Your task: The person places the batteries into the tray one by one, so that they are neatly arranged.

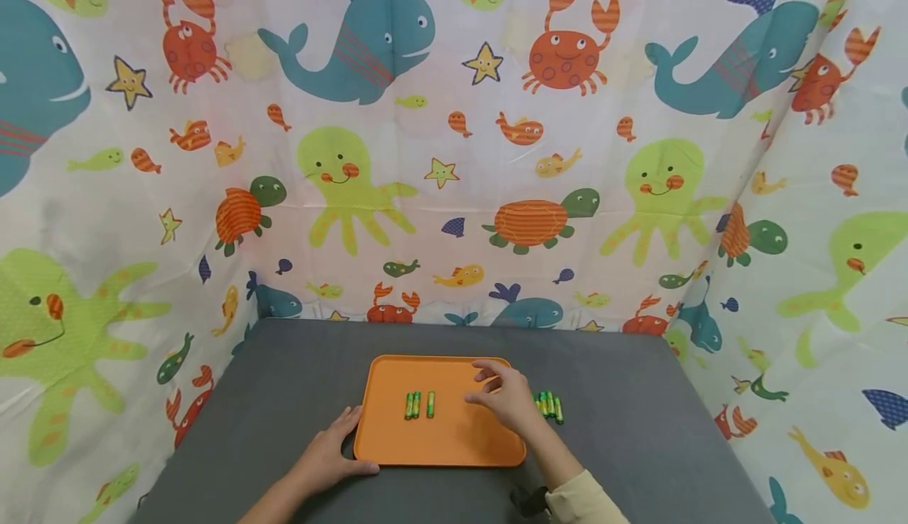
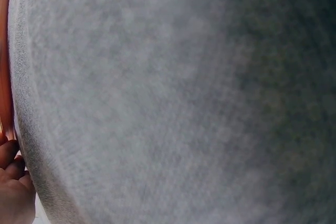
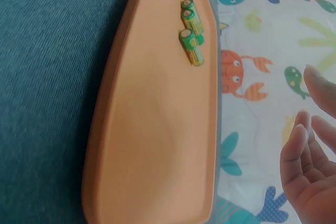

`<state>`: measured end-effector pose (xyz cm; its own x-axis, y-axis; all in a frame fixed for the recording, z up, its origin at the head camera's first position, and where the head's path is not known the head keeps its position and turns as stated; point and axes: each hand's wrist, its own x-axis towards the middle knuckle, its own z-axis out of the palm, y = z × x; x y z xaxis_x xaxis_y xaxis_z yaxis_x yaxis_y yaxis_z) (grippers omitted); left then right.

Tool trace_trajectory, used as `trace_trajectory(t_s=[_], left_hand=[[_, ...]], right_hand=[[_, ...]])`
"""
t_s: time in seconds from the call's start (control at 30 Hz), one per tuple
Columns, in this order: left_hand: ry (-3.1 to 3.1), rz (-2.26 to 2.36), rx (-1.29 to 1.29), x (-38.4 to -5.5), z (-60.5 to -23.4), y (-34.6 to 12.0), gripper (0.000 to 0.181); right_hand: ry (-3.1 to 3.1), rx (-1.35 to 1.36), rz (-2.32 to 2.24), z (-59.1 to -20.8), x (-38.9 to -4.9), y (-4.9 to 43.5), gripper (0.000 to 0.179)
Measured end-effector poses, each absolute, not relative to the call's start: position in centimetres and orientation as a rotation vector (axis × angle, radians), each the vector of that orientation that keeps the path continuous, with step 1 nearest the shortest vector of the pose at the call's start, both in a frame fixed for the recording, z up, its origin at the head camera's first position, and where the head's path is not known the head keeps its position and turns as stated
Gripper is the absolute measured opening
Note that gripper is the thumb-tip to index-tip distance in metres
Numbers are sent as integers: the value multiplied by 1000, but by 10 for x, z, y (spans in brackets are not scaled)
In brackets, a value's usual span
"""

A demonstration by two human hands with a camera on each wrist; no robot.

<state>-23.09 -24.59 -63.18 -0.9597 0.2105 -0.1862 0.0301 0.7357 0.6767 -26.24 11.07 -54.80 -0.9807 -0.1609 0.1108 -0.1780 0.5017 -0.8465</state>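
Observation:
My left hand [image 1: 329,457] rests at the near left corner of an orange tray [image 1: 468,445]. Its thumb lies by the front edge and its fingers touch the left side. In the left wrist view only a bit of that hand [image 2: 16,198] shows, beside the orange rim. Green-and-yellow batteries [image 1: 430,404] stand or lie in a small group on the tray's left half, two close together and one slightly apart. Above the tray's right side hovers my right hand [image 1: 505,399], fingers loosely bent, thumb and fingertips apart, holding nothing. Several more batteries [image 1: 549,404] are right of the tray, partly behind that hand.
A dark grey table [image 1: 624,429] lies under the tray. Curtains printed with sea animals [image 1: 454,256] enclose the back and both sides. A small dark object [image 1: 528,500] is visible by the right sleeve.

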Motion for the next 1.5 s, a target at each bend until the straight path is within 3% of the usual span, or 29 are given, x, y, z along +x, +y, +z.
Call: trace_trajectory(t_s=[0.87, 1.33, 1.5], left_hand=[[2695, 1018, 162, -230, -633, -244, 119], [2697, 1043, 177, -229, -633, -246, 118], [2696, 1037, 181, -230, -634, -246, 119]], right_hand=[[-2700, -62, 1486, -564, -254, 206, 55], [-2875, -74, 1392, -590, -255, 248, 75], [-2941, -130, 1343, -600, -258, 253, 73]])
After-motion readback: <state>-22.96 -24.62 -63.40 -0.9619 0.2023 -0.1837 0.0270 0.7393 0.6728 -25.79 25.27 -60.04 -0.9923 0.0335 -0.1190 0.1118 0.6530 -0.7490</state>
